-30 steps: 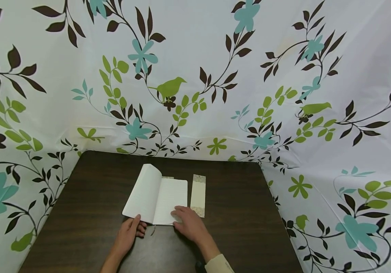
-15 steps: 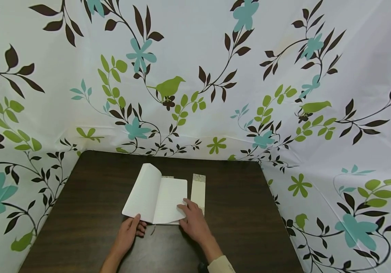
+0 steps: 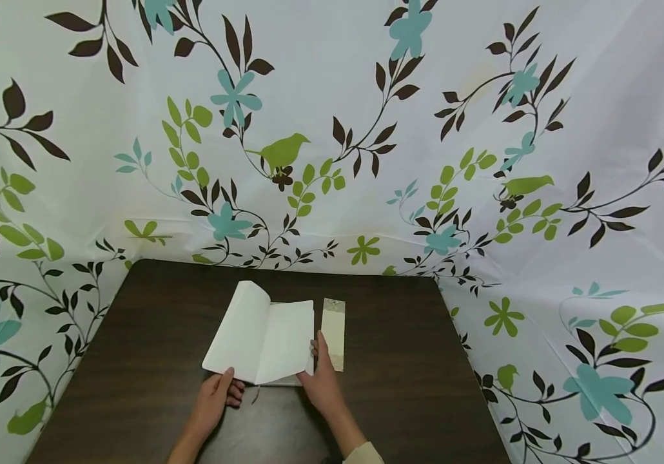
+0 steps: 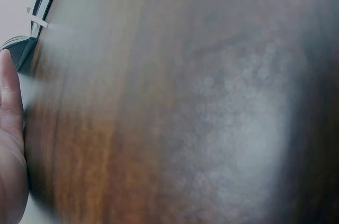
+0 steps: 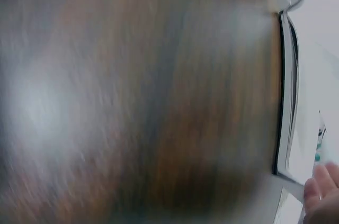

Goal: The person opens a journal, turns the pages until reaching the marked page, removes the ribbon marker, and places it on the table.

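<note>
An open notebook (image 3: pixel 245 341) with white pages lies on the dark wooden table. My left hand (image 3: pixel 210 403) grips its lower left corner, thumb on top and the other fingers underneath. At the right edge my right hand (image 3: pixel 323 380) holds a page (image 3: pixel 290 338) that is lifted off the ones below, fingertips at the page's edge. A thin ribbon (image 3: pixel 255 394) hangs from the bottom of the spine. In the right wrist view, the notebook's dark cover and page edges (image 5: pixel 288 91) show side-on, with the right fingers (image 5: pixel 312 192) close to its corner.
A cream paper strip (image 3: pixel 334 332) with patterned ends lies just right of the notebook. The table (image 3: pixel 401 386) reaches back to a white cloth (image 3: pixel 361 193) printed with leaves, birds and flowers, which also hangs at both sides.
My right hand has moved from resting on the right page to that page's outer edge, and the page has come up. The left hand keeps its grip on the corner.
</note>
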Demonstrator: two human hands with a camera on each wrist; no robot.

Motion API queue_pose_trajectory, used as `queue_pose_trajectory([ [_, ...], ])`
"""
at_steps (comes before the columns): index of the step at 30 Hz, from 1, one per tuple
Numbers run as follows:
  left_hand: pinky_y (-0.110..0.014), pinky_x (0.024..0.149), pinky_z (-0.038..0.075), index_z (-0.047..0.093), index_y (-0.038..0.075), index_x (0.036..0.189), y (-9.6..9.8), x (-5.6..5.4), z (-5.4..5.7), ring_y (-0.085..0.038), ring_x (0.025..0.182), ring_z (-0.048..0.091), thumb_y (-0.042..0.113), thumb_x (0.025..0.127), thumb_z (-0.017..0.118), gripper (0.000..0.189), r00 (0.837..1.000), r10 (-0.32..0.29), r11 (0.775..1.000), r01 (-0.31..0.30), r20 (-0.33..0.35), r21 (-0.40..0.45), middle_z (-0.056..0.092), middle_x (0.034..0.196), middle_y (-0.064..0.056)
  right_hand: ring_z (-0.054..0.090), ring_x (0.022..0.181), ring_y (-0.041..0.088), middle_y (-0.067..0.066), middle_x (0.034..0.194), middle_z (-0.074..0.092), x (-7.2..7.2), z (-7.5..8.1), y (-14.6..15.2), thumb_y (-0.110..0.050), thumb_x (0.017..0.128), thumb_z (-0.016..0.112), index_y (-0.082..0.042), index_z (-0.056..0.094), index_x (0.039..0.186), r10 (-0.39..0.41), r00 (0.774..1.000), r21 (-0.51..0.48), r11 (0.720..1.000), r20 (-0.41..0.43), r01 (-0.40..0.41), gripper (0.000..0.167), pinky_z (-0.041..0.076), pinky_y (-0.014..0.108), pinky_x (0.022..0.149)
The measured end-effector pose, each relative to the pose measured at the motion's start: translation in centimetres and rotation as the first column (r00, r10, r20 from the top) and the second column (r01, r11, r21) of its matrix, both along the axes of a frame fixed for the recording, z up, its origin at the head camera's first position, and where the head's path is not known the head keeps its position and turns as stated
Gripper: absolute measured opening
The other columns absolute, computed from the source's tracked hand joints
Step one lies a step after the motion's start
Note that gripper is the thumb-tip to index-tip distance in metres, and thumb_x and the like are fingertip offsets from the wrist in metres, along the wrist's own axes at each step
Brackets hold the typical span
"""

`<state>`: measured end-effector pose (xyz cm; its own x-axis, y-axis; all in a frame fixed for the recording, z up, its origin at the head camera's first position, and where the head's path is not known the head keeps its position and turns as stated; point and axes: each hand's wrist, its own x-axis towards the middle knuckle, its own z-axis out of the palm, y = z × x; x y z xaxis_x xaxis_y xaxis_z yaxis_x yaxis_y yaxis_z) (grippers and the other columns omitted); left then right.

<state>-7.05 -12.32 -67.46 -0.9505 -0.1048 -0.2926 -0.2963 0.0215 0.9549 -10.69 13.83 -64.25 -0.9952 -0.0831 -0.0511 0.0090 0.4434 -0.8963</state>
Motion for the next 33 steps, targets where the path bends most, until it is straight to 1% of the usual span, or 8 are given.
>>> queue_pose_trajectory([
  [5,-0.031,0.068,0.066,0.066,-0.010,0.105,-0.3,0.2,-0.2,-0.015,0.072,0.070,0.034,0.118,0.046,0.050,1.000,0.011,1.000,-0.011,0.020,-0.010,0.073,0.092,-0.012,0.061,0.135,0.030,0.008,0.153,0.062,0.8,0.3,-1.5,-0.034,0.107,0.070,-0.016,0.035,0.168,0.046,0.999,-0.019,0.999,-0.012,-0.046,0.073,0.055,0.041,0.101],
  [9,-0.031,0.067,0.066,0.066,-0.011,0.105,-0.3,0.3,-0.2,-0.014,0.071,0.070,0.034,0.118,0.046,0.051,1.000,0.005,1.000,-0.005,0.014,-0.009,0.074,0.091,-0.012,0.063,0.134,0.029,0.005,0.147,0.067,1.2,0.4,-2.4,-0.027,0.108,0.066,-0.021,0.042,0.165,0.095,0.995,0.015,0.995,-0.030,-0.095,0.062,0.054,0.043,0.103],
  [12,-0.032,0.066,0.066,0.066,-0.012,0.105,-0.3,0.5,-0.2,-0.013,0.070,0.069,0.032,0.118,0.045,0.050,1.000,0.001,1.000,-0.001,-0.001,0.002,0.074,0.091,-0.013,0.063,0.135,0.025,0.001,0.145,0.069,1.3,0.4,-3.2,-0.030,0.110,0.063,-0.026,0.043,0.164,0.141,0.990,0.037,0.989,-0.021,-0.140,0.058,0.054,0.046,0.107],
  [15,-0.032,0.066,0.066,0.065,-0.013,0.104,-0.3,0.5,-0.3,-0.013,0.069,0.069,0.030,0.118,0.045,0.049,1.000,0.008,1.000,-0.008,-0.008,0.018,0.073,0.090,-0.013,0.064,0.134,0.022,0.001,0.146,0.068,1.2,0.2,-4.1,-0.032,0.111,0.061,-0.024,0.041,0.165,0.192,0.981,0.032,0.981,0.001,-0.192,0.058,0.054,0.044,0.108],
  [19,-0.031,0.065,0.066,0.065,-0.013,0.104,-0.2,0.6,-0.4,-0.012,0.068,0.068,0.029,0.118,0.046,0.048,1.000,0.021,1.000,-0.021,-0.005,0.023,0.073,0.088,-0.012,0.063,0.134,0.025,0.006,0.150,0.065,1.1,-0.2,-5.1,-0.026,0.111,0.060,-0.021,0.037,0.168,0.266,0.964,0.046,0.963,0.014,-0.266,0.062,0.054,0.040,0.110],
  [23,-0.031,0.064,0.066,0.065,-0.014,0.103,-0.1,0.6,-0.4,-0.012,0.066,0.068,0.027,0.118,0.045,0.048,1.000,0.027,0.999,-0.027,-0.007,0.025,0.073,0.086,-0.012,0.062,0.138,0.026,0.006,0.155,0.062,1.3,-0.2,-5.9,-0.025,0.110,0.061,-0.027,0.036,0.168,0.324,0.946,0.098,0.942,-0.001,-0.322,0.064,0.055,0.038,0.111],
  [30,-0.031,0.065,0.065,0.068,-0.013,0.105,-0.2,0.3,-0.1,-0.014,0.070,0.070,0.029,0.118,0.045,0.050,1.000,0.000,1.000,0.000,0.003,0.021,0.074,0.088,-0.013,0.057,0.142,0.021,0.007,0.162,0.053,1.7,0.4,-6.7,-0.023,0.110,0.062,-0.019,0.040,0.166,0.437,0.894,0.217,0.886,-0.098,-0.409,0.060,0.051,0.036,0.117],
  [33,-0.031,0.066,0.065,0.068,-0.013,0.107,-0.2,0.3,0.0,-0.014,0.073,0.072,0.025,0.118,0.045,0.047,1.000,-0.008,1.000,0.008,-0.001,0.020,0.075,0.091,-0.013,0.054,0.146,0.023,0.009,0.162,0.051,1.7,0.4,-6.8,-0.022,0.110,0.062,-0.021,0.044,0.164,0.470,0.875,0.270,0.863,-0.120,-0.427,0.057,0.051,0.036,0.117],
])
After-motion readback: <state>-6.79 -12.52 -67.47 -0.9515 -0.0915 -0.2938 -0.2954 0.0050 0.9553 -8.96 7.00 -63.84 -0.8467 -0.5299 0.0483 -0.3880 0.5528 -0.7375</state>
